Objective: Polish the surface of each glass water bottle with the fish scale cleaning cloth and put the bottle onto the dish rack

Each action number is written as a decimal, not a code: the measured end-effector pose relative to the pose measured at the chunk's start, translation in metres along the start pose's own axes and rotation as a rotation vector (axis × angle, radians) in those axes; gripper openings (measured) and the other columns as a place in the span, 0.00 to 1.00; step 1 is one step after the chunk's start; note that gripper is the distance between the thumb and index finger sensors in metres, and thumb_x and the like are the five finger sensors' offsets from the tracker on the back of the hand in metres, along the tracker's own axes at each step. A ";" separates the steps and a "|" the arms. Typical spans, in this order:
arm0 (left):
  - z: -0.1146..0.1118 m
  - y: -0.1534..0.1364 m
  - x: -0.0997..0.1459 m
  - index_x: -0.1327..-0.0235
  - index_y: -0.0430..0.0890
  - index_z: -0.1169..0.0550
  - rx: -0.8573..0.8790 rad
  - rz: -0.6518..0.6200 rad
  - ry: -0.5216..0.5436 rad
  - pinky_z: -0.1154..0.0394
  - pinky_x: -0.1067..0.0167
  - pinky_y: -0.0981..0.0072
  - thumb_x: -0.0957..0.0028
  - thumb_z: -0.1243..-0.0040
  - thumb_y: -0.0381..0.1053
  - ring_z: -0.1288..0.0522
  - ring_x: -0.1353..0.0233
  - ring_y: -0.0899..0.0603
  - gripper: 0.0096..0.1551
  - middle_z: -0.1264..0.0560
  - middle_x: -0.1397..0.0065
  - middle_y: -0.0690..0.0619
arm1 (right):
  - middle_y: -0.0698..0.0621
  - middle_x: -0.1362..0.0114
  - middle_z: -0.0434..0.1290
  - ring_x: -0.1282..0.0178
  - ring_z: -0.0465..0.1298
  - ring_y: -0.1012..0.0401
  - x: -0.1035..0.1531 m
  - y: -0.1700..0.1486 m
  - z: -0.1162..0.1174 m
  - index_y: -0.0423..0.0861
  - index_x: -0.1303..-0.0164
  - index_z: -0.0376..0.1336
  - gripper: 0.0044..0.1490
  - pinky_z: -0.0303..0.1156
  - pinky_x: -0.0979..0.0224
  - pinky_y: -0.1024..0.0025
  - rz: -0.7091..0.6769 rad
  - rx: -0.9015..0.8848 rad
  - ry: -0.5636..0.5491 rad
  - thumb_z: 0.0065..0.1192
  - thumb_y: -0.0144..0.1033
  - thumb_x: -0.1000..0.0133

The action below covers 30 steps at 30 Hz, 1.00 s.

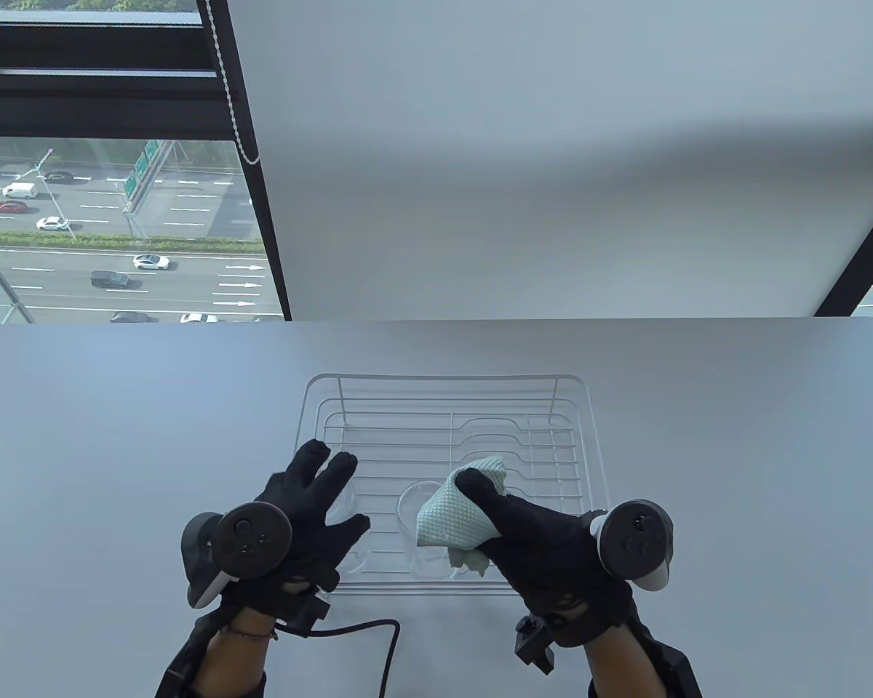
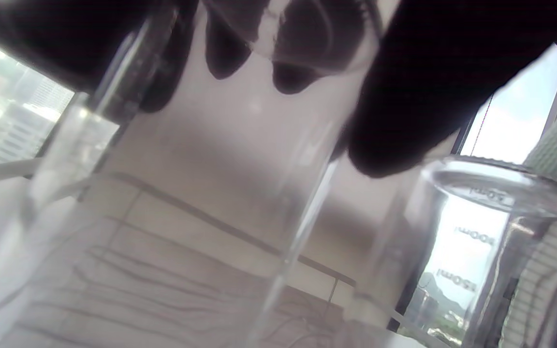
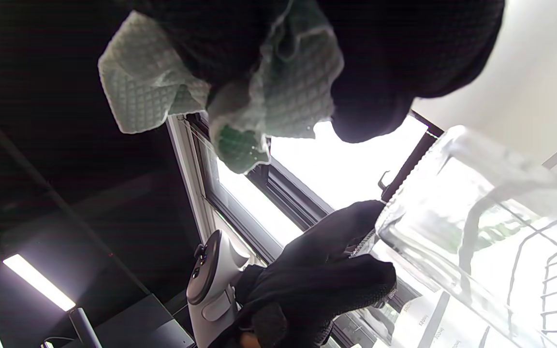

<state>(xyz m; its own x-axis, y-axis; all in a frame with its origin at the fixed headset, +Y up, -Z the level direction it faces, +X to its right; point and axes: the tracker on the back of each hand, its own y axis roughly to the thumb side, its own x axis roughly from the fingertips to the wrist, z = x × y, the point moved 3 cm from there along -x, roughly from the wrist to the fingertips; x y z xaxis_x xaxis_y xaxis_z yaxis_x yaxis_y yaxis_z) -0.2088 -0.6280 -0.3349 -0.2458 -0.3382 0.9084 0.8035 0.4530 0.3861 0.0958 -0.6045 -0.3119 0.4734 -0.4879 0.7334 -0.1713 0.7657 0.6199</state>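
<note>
A white wire dish rack [image 1: 447, 407] is seen at the near middle of the table [image 1: 116, 407], its long side running left to right. Two clear glass bottles are standing upright in its near part, long axes vertical, mouths up. The left bottle [image 1: 342, 502] is covered by the left hand [image 1: 302, 509], whose fingers are spread over its top and far side; in the left wrist view the fingertips [image 2: 288, 77] are pressed against the glass wall [image 2: 201, 203]. Whether the bottle is truly clasped or merely touched cannot be told.

Just to its right, the second bottle [image 1: 418, 509] is shown with its round mouth open to the camera and printed volume marks on its side [image 2: 476, 237]. Nothing is seen inside either bottle.

The pale green fish scale cloth [image 1: 455, 512] is bunched in the right hand [image 1: 545, 545], pinched between thumb and curled fingers, and is held against the right side of the second bottle. A black cable [image 1: 378, 640] is laid on the near table edge.
</note>
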 end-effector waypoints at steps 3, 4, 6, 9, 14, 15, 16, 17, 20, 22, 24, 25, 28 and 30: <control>-0.001 0.000 0.000 0.28 0.49 0.23 -0.003 -0.005 -0.001 0.25 0.44 0.32 0.59 0.18 0.61 0.25 0.39 0.20 0.45 0.35 0.20 0.39 | 0.44 0.39 0.77 0.49 0.81 0.52 0.000 -0.001 0.000 0.72 0.22 0.51 0.37 0.75 0.41 0.52 0.006 0.001 0.002 0.63 0.45 0.40; -0.001 0.000 -0.001 0.27 0.50 0.23 -0.001 -0.015 -0.008 0.25 0.43 0.32 0.59 0.18 0.61 0.25 0.39 0.21 0.45 0.36 0.19 0.39 | 0.43 0.39 0.77 0.49 0.81 0.52 0.000 -0.001 0.000 0.72 0.22 0.51 0.37 0.76 0.41 0.52 0.008 0.001 0.002 0.63 0.45 0.39; -0.002 -0.001 -0.001 0.26 0.51 0.24 0.011 -0.021 -0.051 0.26 0.42 0.33 0.59 0.18 0.63 0.26 0.38 0.22 0.46 0.38 0.18 0.40 | 0.43 0.39 0.77 0.49 0.81 0.52 -0.001 -0.002 0.000 0.72 0.22 0.51 0.37 0.76 0.41 0.52 0.012 0.001 0.003 0.63 0.45 0.40; -0.003 -0.002 -0.002 0.22 0.51 0.29 0.017 -0.024 -0.091 0.26 0.40 0.34 0.58 0.19 0.64 0.27 0.37 0.23 0.51 0.41 0.16 0.40 | 0.43 0.39 0.77 0.49 0.81 0.51 -0.001 -0.002 0.000 0.72 0.22 0.51 0.37 0.75 0.41 0.51 0.016 0.005 0.004 0.63 0.45 0.40; 0.010 -0.003 0.002 0.18 0.53 0.34 0.075 -0.046 -0.083 0.33 0.33 0.27 0.57 0.26 0.72 0.34 0.26 0.21 0.55 0.45 0.14 0.41 | 0.43 0.39 0.77 0.49 0.81 0.51 0.000 -0.002 -0.006 0.71 0.22 0.51 0.37 0.76 0.41 0.51 0.020 0.023 -0.007 0.64 0.45 0.40; 0.021 -0.006 0.005 0.18 0.53 0.34 0.116 -0.059 -0.012 0.34 0.32 0.27 0.56 0.28 0.73 0.35 0.24 0.21 0.54 0.44 0.14 0.44 | 0.43 0.39 0.77 0.49 0.81 0.52 0.001 -0.002 -0.009 0.71 0.22 0.51 0.37 0.76 0.41 0.51 0.021 0.026 -0.013 0.64 0.44 0.40; 0.032 -0.009 0.009 0.18 0.54 0.34 0.155 -0.060 0.072 0.37 0.30 0.26 0.52 0.32 0.73 0.38 0.21 0.23 0.51 0.43 0.14 0.44 | 0.43 0.39 0.77 0.49 0.81 0.52 0.002 -0.003 -0.012 0.71 0.22 0.52 0.37 0.76 0.42 0.51 0.023 0.030 -0.023 0.64 0.44 0.40; 0.042 -0.014 0.015 0.18 0.53 0.33 0.163 -0.042 0.185 0.39 0.29 0.26 0.51 0.33 0.72 0.40 0.20 0.24 0.49 0.43 0.14 0.44 | 0.43 0.40 0.77 0.49 0.81 0.52 0.003 -0.003 -0.014 0.70 0.22 0.52 0.37 0.76 0.42 0.51 0.028 0.035 -0.030 0.64 0.44 0.40; 0.061 -0.037 0.028 0.20 0.48 0.31 -0.062 0.053 0.392 0.44 0.25 0.30 0.49 0.36 0.68 0.43 0.17 0.28 0.46 0.38 0.15 0.45 | 0.43 0.42 0.78 0.52 0.82 0.52 0.003 -0.007 -0.020 0.69 0.22 0.53 0.38 0.76 0.44 0.52 0.054 0.070 -0.046 0.66 0.44 0.41; 0.049 -0.065 0.031 0.19 0.49 0.33 -0.176 0.188 0.284 0.50 0.24 0.31 0.48 0.37 0.67 0.49 0.14 0.30 0.46 0.41 0.14 0.46 | 0.43 0.43 0.79 0.53 0.82 0.53 0.004 -0.011 -0.023 0.67 0.22 0.54 0.38 0.77 0.45 0.53 0.105 0.105 -0.066 0.67 0.44 0.41; 0.032 -0.092 0.037 0.18 0.52 0.35 -0.198 0.257 0.170 0.55 0.25 0.31 0.47 0.38 0.67 0.54 0.13 0.32 0.45 0.45 0.12 0.49 | 0.43 0.44 0.79 0.54 0.83 0.53 0.005 -0.015 -0.024 0.66 0.22 0.55 0.37 0.77 0.46 0.53 0.144 0.159 -0.078 0.67 0.44 0.41; 0.020 -0.107 0.043 0.18 0.53 0.35 -0.163 0.290 0.136 0.56 0.25 0.31 0.48 0.38 0.68 0.55 0.13 0.33 0.46 0.45 0.12 0.49 | 0.43 0.44 0.79 0.54 0.83 0.53 0.007 -0.017 -0.026 0.66 0.22 0.55 0.37 0.77 0.46 0.52 0.189 0.202 -0.089 0.67 0.43 0.41; 0.001 -0.132 0.051 0.18 0.54 0.35 -0.080 0.337 0.067 0.60 0.26 0.30 0.48 0.38 0.66 0.59 0.14 0.34 0.44 0.47 0.12 0.50 | 0.43 0.44 0.79 0.54 0.83 0.52 0.017 -0.020 -0.039 0.65 0.22 0.55 0.37 0.77 0.46 0.52 0.312 0.404 -0.169 0.67 0.43 0.41; 0.000 -0.139 0.056 0.17 0.55 0.37 -0.099 0.349 0.068 0.61 0.26 0.29 0.48 0.38 0.67 0.60 0.14 0.34 0.45 0.48 0.12 0.50 | 0.43 0.42 0.79 0.51 0.82 0.51 0.030 -0.026 -0.063 0.66 0.21 0.53 0.41 0.76 0.43 0.51 0.458 0.579 -0.227 0.70 0.44 0.43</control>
<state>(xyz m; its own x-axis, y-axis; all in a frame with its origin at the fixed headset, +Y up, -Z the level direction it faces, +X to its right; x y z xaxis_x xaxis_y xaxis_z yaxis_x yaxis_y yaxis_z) -0.3342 -0.7092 -0.3380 0.0862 -0.2324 0.9688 0.8821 0.4699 0.0343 0.1690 -0.6127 -0.3242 0.0685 -0.2973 0.9523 -0.7614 0.6012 0.2425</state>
